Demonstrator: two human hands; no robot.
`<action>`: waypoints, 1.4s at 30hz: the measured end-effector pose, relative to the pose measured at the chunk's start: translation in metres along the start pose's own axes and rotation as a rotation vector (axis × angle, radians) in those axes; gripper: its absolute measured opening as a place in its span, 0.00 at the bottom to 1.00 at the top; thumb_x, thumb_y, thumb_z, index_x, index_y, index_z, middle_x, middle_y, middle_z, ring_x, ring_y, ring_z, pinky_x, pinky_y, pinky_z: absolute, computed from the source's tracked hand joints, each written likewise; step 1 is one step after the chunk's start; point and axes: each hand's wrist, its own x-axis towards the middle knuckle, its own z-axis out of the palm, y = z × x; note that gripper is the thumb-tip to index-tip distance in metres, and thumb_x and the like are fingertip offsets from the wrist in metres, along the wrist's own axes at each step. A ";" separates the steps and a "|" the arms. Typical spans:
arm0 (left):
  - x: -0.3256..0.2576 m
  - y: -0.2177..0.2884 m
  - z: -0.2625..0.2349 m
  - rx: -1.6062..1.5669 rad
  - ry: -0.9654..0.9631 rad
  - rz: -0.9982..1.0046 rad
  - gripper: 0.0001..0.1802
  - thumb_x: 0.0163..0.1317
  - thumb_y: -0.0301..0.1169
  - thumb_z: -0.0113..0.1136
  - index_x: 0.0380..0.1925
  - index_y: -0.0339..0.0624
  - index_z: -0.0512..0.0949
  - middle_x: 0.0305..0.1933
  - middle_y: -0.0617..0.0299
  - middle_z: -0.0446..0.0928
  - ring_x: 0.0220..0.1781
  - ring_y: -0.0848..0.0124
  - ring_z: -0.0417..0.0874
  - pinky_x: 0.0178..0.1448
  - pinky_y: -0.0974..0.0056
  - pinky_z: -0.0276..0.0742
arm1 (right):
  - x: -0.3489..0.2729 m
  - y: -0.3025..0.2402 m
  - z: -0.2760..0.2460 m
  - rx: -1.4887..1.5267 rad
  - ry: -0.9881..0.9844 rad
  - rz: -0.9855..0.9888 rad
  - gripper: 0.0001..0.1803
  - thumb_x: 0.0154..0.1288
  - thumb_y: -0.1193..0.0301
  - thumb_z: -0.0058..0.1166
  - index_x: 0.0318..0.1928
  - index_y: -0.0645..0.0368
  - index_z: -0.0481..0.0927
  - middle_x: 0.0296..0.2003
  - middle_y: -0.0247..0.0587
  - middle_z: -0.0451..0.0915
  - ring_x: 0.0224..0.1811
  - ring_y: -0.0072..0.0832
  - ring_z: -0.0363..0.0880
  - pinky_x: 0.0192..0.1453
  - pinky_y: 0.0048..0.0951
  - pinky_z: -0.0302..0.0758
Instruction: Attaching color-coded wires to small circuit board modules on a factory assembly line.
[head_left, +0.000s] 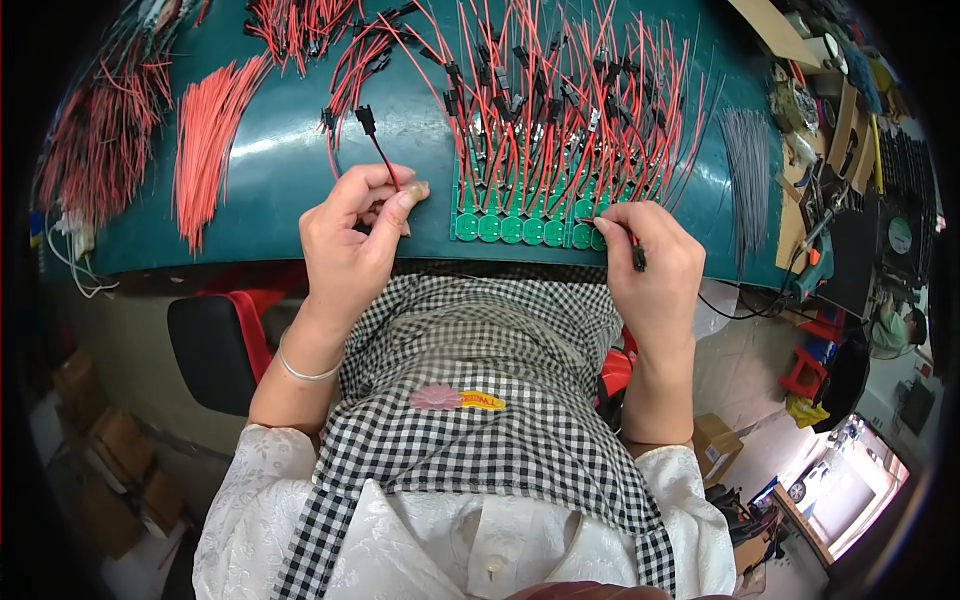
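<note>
Pinched in the fingertips of my left hand [350, 225] is a red-and-black wire lead, whose black plug [366, 120] points away from me. My right hand [655, 255] is closed at the near right corner of a green circuit board panel [505, 229] made of small round boards. A second lead runs through its fingers: its black plug [639, 259] hangs below them and a short red end reaches the board. Whether that end touches a pad is too small to tell. Many red and black leads with black plugs stand up from the panel behind both hands.
On the green table [270, 200] lie a red wire bundle [212, 150] at left and a grey wire bundle [746, 165] at right. A teal-handled tool [820, 265] with a cord sits by the right edge. Another person [893, 328] is far right.
</note>
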 end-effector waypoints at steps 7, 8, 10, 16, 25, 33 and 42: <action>0.001 -0.002 0.000 -0.005 -0.013 0.001 0.07 0.70 0.21 0.61 0.46 0.31 0.78 0.41 0.53 0.87 0.34 0.79 0.82 0.35 0.74 0.76 | 0.003 -0.002 -0.004 -0.147 -0.075 -0.033 0.06 0.57 0.81 0.64 0.31 0.62 0.79 0.27 0.42 0.81 0.26 0.41 0.81 0.30 0.36 0.75; 0.001 -0.002 0.000 -0.004 -0.017 0.005 0.07 0.70 0.21 0.61 0.46 0.31 0.78 0.41 0.54 0.87 0.34 0.79 0.82 0.35 0.75 0.76 | 0.003 -0.003 -0.005 -0.178 -0.092 -0.031 0.06 0.57 0.81 0.64 0.31 0.61 0.79 0.27 0.42 0.81 0.26 0.41 0.81 0.29 0.37 0.75; -0.001 -0.001 0.000 0.009 -0.012 -0.015 0.07 0.70 0.22 0.61 0.46 0.30 0.78 0.41 0.54 0.87 0.33 0.79 0.82 0.35 0.75 0.76 | 0.003 -0.005 -0.003 -0.211 -0.076 -0.073 0.08 0.50 0.82 0.61 0.29 0.59 0.76 0.25 0.41 0.78 0.26 0.42 0.80 0.28 0.40 0.75; 0.000 -0.001 0.001 -0.004 0.012 -0.020 0.07 0.68 0.20 0.62 0.44 0.31 0.79 0.39 0.56 0.88 0.35 0.79 0.85 0.34 0.75 0.78 | 0.010 -0.009 -0.005 -0.300 -0.097 -0.142 0.06 0.49 0.80 0.56 0.26 0.58 0.73 0.23 0.41 0.75 0.25 0.41 0.80 0.27 0.42 0.75; -0.001 -0.002 0.002 -0.017 0.019 -0.002 0.07 0.67 0.19 0.62 0.44 0.31 0.80 0.38 0.57 0.88 0.34 0.80 0.85 0.33 0.75 0.78 | 0.017 -0.002 -0.010 -0.190 -0.198 -0.044 0.07 0.46 0.82 0.59 0.28 0.59 0.81 0.27 0.45 0.82 0.28 0.46 0.83 0.32 0.44 0.80; -0.001 -0.002 0.002 0.009 0.002 0.008 0.07 0.69 0.21 0.61 0.45 0.30 0.78 0.40 0.55 0.88 0.32 0.80 0.81 0.34 0.75 0.75 | 0.022 -0.003 -0.011 -0.245 -0.250 -0.059 0.05 0.48 0.81 0.57 0.28 0.61 0.81 0.28 0.48 0.83 0.29 0.48 0.83 0.33 0.44 0.80; -0.002 -0.002 0.002 0.020 0.012 0.014 0.07 0.70 0.22 0.61 0.45 0.31 0.78 0.39 0.55 0.88 0.31 0.80 0.80 0.33 0.75 0.75 | 0.025 -0.009 -0.010 -0.178 -0.286 -0.068 0.03 0.55 0.76 0.61 0.27 0.61 0.80 0.26 0.48 0.82 0.28 0.47 0.83 0.32 0.44 0.80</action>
